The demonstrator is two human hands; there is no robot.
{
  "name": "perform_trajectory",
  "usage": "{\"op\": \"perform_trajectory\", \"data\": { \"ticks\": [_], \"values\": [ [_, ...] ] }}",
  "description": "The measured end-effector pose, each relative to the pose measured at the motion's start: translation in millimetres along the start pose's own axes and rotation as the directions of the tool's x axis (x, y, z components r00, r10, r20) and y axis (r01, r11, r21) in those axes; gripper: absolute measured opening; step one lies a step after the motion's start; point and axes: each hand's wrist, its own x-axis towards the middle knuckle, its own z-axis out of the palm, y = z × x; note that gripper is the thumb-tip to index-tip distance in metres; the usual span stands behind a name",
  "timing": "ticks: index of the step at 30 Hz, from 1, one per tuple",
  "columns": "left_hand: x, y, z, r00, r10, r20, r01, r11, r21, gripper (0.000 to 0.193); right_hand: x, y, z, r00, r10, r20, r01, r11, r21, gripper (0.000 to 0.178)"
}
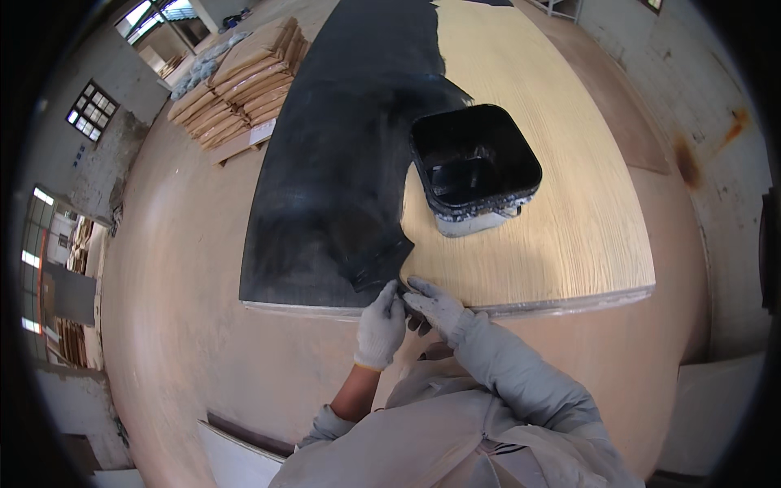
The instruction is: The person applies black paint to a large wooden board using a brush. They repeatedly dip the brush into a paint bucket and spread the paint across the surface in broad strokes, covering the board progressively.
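My left hand (pixel 380 329), in a white knit glove, is at the board's near edge with its fingers closed. Close against it is my right hand (pixel 438 307), in a greyish glove with dark-stained fingers curled under. Something dark shows between the hands, too small and hidden to make out. Just beyond them lies a creased dark flap (pixel 378 264). The left part of the pale wood-grained board (pixel 521 260) is under a black layer (pixel 325 187) with a ragged edge; I cannot tell whether it is film or coating. A square bucket (pixel 476 159), black inside, stands on the bare wood side.
Brown-wrapped packs (pixel 244 89) are stacked on a pallet at the far left. White panels (pixel 236 455) lean low at the near left. A stained wall (pixel 691 98) runs along the right, and a grey panel (pixel 720 415) stands at the near right.
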Motion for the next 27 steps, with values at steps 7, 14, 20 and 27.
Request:
{"op": "perform_trajectory", "data": {
  "ticks": [7,14,20,27],
  "values": [
    [-40.0,57.6,-28.9,0.85,-0.517,0.099,0.519,0.791,-0.326,0.025,5.4,-53.7,4.8,0.95,-0.292,0.108,0.31,0.913,-0.265,0.035],
    [42.0,107.5,12.4,0.852,-0.422,0.308,0.491,0.445,-0.749,0.054,-98.3,-182.3,-61.0,0.869,-0.49,0.064,0.488,0.871,0.044,0.063],
    [131.5,123.0,42.0,0.839,-0.479,0.258,0.469,0.397,-0.789,0.052,-118.9,-223.0,-165.0,0.898,-0.44,0.018,0.44,0.898,0.024,0.05],
    [161.0,126.9,66.4,0.825,-0.427,0.371,0.43,0.048,-0.902,0.023,-72.4,-260.6,-275.1,0.837,-0.546,-0.03,0.275,0.467,-0.84,0.034]
  ]
}}
